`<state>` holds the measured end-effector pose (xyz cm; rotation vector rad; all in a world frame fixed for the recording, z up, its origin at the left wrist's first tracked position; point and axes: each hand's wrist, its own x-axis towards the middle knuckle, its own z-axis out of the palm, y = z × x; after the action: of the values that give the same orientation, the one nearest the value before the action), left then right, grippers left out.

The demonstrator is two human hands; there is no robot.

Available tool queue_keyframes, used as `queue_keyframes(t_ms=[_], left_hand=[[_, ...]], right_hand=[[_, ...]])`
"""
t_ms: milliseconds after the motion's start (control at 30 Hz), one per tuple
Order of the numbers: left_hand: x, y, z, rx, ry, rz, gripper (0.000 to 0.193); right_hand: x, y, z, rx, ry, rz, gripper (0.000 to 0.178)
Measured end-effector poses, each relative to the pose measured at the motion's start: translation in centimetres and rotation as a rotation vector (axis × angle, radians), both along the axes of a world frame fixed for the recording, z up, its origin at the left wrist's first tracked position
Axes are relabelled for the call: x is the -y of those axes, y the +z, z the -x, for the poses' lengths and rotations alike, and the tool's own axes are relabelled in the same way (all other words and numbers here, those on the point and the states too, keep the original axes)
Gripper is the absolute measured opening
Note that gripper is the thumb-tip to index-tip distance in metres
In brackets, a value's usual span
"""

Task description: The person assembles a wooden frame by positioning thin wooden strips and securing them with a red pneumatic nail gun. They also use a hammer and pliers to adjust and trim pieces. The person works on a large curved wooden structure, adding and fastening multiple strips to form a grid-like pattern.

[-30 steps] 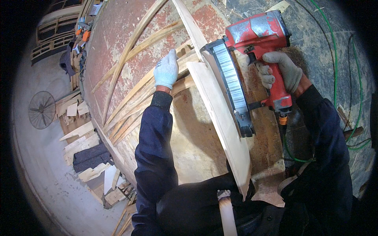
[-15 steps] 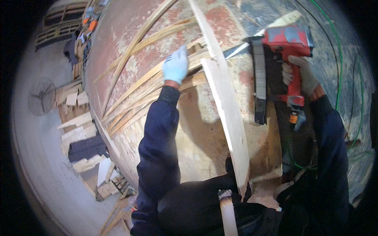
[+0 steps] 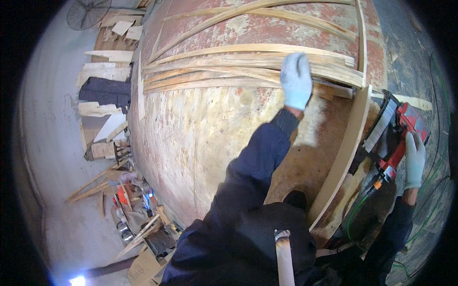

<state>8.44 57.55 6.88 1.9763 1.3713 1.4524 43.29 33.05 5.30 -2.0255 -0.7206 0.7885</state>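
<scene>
My left hand (image 3: 296, 82), in a pale glove, is over the right end of a bundle of long thin wooden strips (image 3: 214, 64). Its fingers are curled; whatever lies inside them is hidden. A red and black nail gun (image 3: 414, 121) with a long slanted magazine lies low at the right, beyond a pale board. My gloved right hand (image 3: 414, 159) is beside its handle, fingers fairly straight and not wrapped round it. Between the two hands, the narrow pale board (image 3: 344, 150) runs from near my legs toward the strips, where another upright board (image 3: 361, 40) continues farther away.
The strips lie on a worn, paint-flecked surface (image 3: 200, 143). A green hose (image 3: 352, 217) trails by the nail gun. Wood offcuts (image 3: 106, 71), a dark cloth (image 3: 105, 90) and clutter lie at left, with a fan (image 3: 88, 13) above. A lit cigarette (image 3: 284, 260) shows at the lower edge.
The view has swung round. The nail gun has gone from raised in my right hand to low on the right, and that hand's grip has loosened. My left hand stays over the strips.
</scene>
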Motion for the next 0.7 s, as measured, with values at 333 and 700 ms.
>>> queue_keyframes(t_ms=[333, 700], left_hand=[[-4.4, -3.9, 11.6, 1.317, -0.026, 0.826, 0.039], [-9.6, -0.1, 9.9, 0.490, -0.212, 0.633, 0.041]], right_hand=[[-5.2, 7.3, 18.7, 0.033, 0.455, -0.095, 0.041], [-13.2, 8.4, 11.4, 0.197, 0.469, -0.078, 0.038]])
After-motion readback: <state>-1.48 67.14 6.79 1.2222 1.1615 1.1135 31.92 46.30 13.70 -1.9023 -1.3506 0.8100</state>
